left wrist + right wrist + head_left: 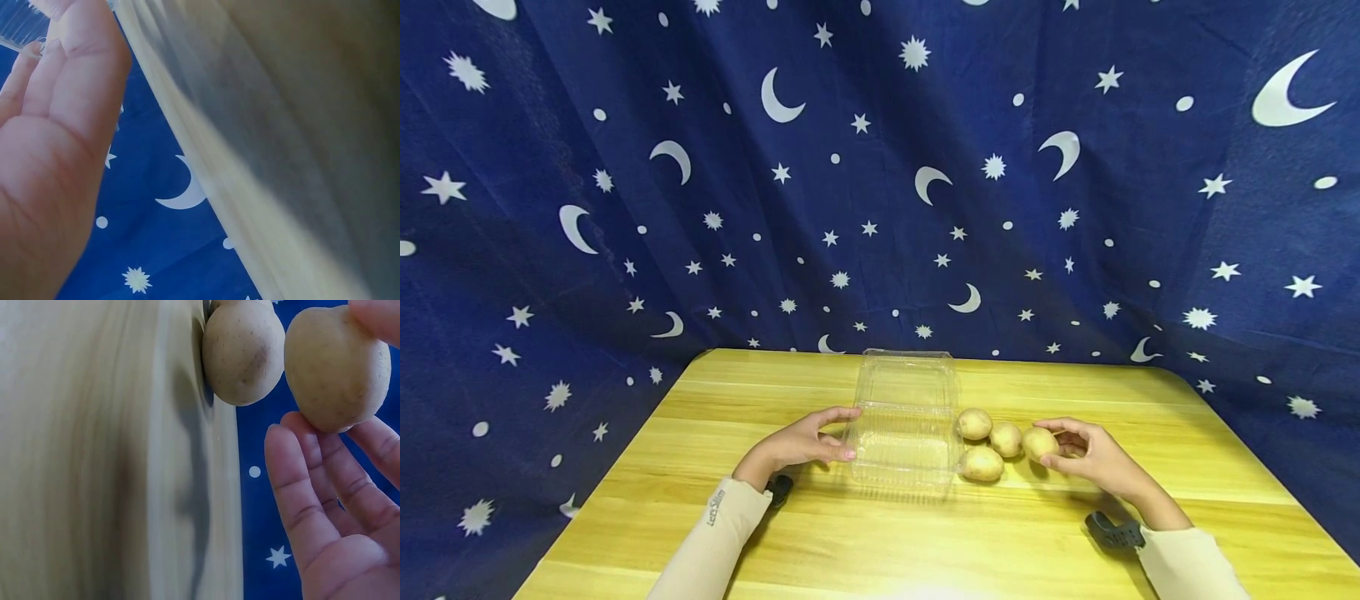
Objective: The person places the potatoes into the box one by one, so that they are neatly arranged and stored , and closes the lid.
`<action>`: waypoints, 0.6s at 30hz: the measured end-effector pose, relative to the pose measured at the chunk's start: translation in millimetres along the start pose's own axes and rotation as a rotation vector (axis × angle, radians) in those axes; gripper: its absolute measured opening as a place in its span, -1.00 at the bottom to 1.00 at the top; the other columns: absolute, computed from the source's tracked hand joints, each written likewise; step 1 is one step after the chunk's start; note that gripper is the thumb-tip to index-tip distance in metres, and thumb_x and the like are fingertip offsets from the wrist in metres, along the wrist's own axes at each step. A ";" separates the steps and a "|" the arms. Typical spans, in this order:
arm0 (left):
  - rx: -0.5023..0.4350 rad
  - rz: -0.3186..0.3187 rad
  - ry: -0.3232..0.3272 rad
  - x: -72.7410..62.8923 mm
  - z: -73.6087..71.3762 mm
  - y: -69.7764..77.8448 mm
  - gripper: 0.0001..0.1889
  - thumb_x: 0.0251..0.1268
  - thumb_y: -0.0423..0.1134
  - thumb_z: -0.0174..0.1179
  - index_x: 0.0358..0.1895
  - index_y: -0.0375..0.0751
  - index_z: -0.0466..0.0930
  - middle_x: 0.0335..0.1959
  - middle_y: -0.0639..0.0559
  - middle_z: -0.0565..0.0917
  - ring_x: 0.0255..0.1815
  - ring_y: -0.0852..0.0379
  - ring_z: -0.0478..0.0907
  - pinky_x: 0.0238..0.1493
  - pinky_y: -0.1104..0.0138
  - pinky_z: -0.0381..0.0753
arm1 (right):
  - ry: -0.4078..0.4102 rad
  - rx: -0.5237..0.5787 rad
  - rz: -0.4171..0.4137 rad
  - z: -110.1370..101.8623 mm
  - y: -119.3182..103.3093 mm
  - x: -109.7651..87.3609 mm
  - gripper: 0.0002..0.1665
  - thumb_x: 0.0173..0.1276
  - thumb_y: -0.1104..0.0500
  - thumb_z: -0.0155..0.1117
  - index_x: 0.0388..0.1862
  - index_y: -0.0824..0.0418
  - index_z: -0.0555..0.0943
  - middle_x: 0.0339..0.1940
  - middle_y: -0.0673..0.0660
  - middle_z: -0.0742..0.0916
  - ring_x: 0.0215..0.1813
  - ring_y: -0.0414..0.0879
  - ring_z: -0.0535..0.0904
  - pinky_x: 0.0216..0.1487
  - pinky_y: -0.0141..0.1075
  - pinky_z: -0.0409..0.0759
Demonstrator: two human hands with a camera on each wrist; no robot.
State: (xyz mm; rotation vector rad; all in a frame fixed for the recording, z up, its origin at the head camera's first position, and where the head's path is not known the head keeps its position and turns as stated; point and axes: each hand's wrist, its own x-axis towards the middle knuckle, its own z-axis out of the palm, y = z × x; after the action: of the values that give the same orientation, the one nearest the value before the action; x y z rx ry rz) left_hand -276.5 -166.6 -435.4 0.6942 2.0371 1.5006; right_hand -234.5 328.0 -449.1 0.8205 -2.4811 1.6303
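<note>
A clear plastic clamshell container lies with its lid folded back toward the curtain. My left hand is at its left side, thumb and index finger spread apart with fingertips right at the edge. In the left wrist view, a corner of the container shows beyond the fingers. My right hand pinches a potato between thumb and fingertips; in the right wrist view this potato is held off the table. Three more potatoes sit together between the container and the right hand.
The wooden table ends at a back edge just behind the lid. A dark blue curtain with white moons and stars hangs behind and at both sides. Dark straps circle the wrists.
</note>
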 end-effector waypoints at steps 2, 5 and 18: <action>-0.013 0.003 -0.002 -0.1 0.2 -0.8 0.04 0.39 0.05 0.51 0.71 -0.35 0.12 0.71 -0.40 0.05 0.21 -0.02 0.66 0.00 0.16 0.61 | 0.000 0.007 -0.001 0.6 -1.2 0.4 -0.48 0.38 0.52 0.41 0.27 0.69 0.52 0.13 -0.32 0.72 -0.05 -0.26 0.68 -0.04 -0.45 0.66; -0.027 0.010 -0.008 0.8 0.2 -2.2 0.03 0.40 0.00 0.51 0.71 -0.35 0.10 0.71 -0.42 0.01 0.17 0.00 0.67 0.03 0.17 0.61 | 0.000 0.017 -0.006 1.7 -2.7 1.1 -0.48 0.39 0.52 0.41 0.28 0.70 0.51 0.14 -0.31 0.72 -0.02 -0.26 0.67 -0.03 -0.45 0.67; -0.004 -0.004 -0.018 1.9 3.4 -0.5 0.03 0.38 -0.22 0.53 0.73 -0.37 0.03 0.74 -0.40 0.01 0.29 -0.22 0.65 0.26 0.07 0.64 | 0.010 0.032 -0.048 10.6 -8.1 5.7 -0.47 0.37 0.54 0.42 0.28 0.68 0.53 0.19 -0.25 0.72 0.11 -0.34 0.65 0.07 -0.48 0.66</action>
State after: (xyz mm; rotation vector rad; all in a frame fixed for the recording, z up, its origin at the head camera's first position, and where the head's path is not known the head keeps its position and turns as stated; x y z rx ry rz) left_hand -275.7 -163.1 -437.0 0.6992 2.0212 1.4906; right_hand -233.2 314.1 -445.1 0.8659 -2.4159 1.6578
